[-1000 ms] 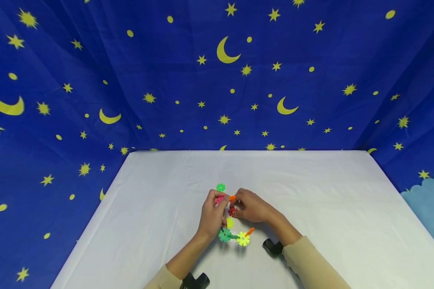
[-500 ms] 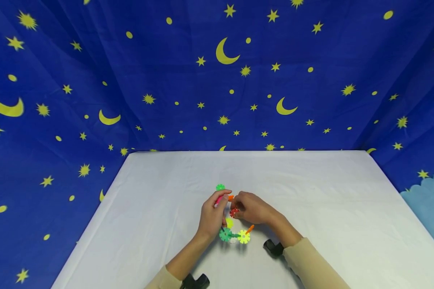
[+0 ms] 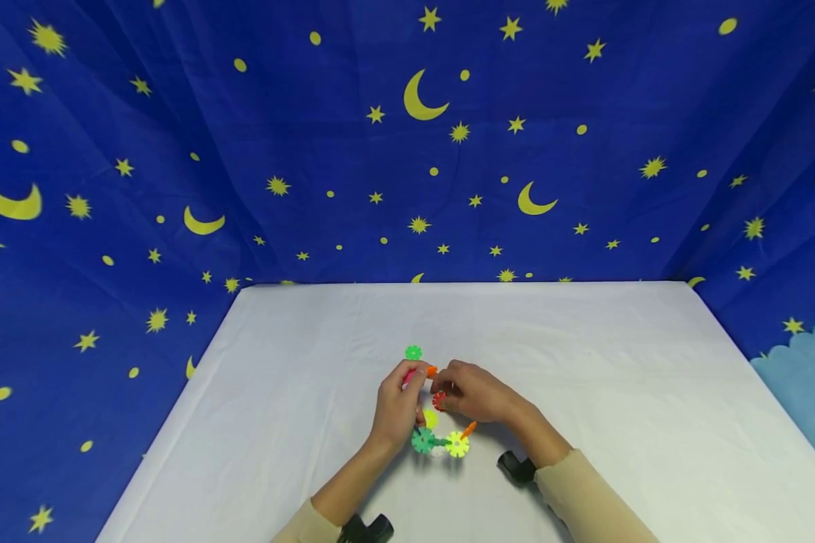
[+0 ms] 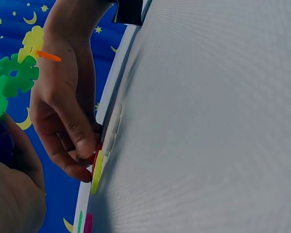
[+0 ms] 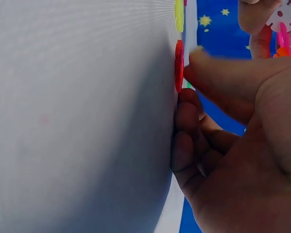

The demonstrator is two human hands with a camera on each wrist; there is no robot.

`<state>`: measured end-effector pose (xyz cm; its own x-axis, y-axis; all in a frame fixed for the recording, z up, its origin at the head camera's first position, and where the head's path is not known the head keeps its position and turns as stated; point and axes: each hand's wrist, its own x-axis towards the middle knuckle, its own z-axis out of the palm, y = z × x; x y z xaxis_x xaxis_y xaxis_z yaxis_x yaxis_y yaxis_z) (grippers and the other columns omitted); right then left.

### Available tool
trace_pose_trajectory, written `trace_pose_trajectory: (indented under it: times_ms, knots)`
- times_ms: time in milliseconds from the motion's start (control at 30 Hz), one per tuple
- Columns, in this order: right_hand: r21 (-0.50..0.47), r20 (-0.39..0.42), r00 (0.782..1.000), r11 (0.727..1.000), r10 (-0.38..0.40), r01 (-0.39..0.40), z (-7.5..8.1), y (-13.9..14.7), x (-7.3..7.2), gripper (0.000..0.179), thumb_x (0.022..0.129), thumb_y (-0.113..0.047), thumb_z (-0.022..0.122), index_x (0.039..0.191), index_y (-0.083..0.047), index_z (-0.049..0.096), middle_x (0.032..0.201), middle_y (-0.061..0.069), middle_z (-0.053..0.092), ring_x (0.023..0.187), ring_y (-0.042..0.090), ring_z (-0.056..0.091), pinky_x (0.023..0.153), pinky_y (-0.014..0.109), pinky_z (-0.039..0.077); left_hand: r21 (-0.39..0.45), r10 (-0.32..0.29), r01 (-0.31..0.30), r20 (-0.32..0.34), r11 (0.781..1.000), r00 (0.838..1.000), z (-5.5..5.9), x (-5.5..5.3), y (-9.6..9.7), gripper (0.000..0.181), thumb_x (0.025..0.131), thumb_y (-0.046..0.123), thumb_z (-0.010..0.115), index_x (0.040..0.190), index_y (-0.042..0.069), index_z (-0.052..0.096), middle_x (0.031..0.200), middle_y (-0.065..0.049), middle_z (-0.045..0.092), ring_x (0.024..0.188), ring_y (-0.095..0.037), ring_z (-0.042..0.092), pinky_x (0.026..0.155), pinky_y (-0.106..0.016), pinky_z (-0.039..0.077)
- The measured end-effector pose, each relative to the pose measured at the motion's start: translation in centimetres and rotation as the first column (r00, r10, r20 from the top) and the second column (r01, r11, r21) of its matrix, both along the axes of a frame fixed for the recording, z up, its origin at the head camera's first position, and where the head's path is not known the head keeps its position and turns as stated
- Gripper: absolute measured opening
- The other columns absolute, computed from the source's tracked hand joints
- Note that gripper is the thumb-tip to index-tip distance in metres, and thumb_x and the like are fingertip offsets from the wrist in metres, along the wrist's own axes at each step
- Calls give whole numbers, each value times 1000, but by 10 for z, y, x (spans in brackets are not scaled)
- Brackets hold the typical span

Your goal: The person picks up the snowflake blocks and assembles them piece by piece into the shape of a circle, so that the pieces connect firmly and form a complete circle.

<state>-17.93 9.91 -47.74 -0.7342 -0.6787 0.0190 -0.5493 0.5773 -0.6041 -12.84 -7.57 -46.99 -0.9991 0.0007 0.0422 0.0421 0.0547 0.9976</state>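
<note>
Red disc (image 3: 438, 400) lies flat on the table (image 3: 584, 362), directly under my right hand (image 3: 472, 392), which pinches its edge; my left hand (image 3: 397, 407) holds a pink piece (image 3: 410, 375) just beside.

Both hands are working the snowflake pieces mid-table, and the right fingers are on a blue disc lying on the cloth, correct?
Not quite: the disc under the right hand's fingers is red, not blue, as the right wrist view shows. The rest holds: both hands work mid-table, the left hand alongside.
</note>
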Motion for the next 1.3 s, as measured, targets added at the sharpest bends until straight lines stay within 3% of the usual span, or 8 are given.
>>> trace_pose_trajectory:
  times_ms: [100,200,333,500,667,833,1133,1300]
  knots:
    - [10,4,1000,1000,7,-7,1,0,1,18,82,-14,77,97,-13,67,86,-2,53,76,12,47,66,28,43,-5,-5,5,9,1000,1000,15,5,0,20,100,16,51,105,3,65,57,-5,48,36,-12,41,36,-24,42]
    - [7,27,999,1000,-19,19,1,0,1,20,80,-14,79,92,-16,63,84,-3,51,74,12,47,64,28,43,-13,-8,8,25,1000,1000,16,6,0,21,101,15,49,106,2,64,56,-7,47,36,-12,41,36,-24,43]
    - [-56,87,995,997,-46,51,-1,2,1,18,83,-12,75,93,-17,61,81,-6,55,74,12,50,65,29,45,8,-3,3,34,1000,999,-3,-2,0,21,100,21,50,106,7,65,54,-9,44,35,-14,41,35,-25,43]
    - [-194,166,983,974,-82,114,-1,9,2,12,88,-10,69,98,-15,64,81,-6,61,71,13,55,64,29,49,17,-8,7,7,1000,1000,-7,-2,0,22,100,24,51,104,8,65,62,-12,54,35,-14,41,35,-29,45]
    - [-320,288,948,920,-135,228,2,14,3,14,91,-12,66,104,-10,64,82,1,65,66,18,61,60,34,53,26,-31,31,-1,999,1000,-7,-2,0,21,100,24,50,102,9,64,93,-17,65,37,-15,42,36,-29,45]
    - [-422,393,907,848,-148,321,5,17,4,18,92,-8,63,108,-3,63,86,10,68,69,25,64,63,41,55,39,-45,44,27,998,999,-5,-1,0,20,101,23,50,104,8,64,98,-22,64,39,-14,42,36,-27,43]
    - [-513,495,854,738,-163,438,13,20,7,24,92,-13,65,111,2,61,94,16,67,74,32,65,67,41,56,-2,-69,70,31,998,997,29,12,2,20,100,15,49,102,0,62,93,-20,64,39,-12,42,38,-27,44]
    - [-527,508,848,723,-154,447,16,19,9,25,91,-13,66,110,3,62,93,17,68,74,32,66,68,40,56,-1,-63,63,39,998,997,10,5,2,19,100,19,50,102,4,63,93,-17,65,38,-12,42,36,-26,42]
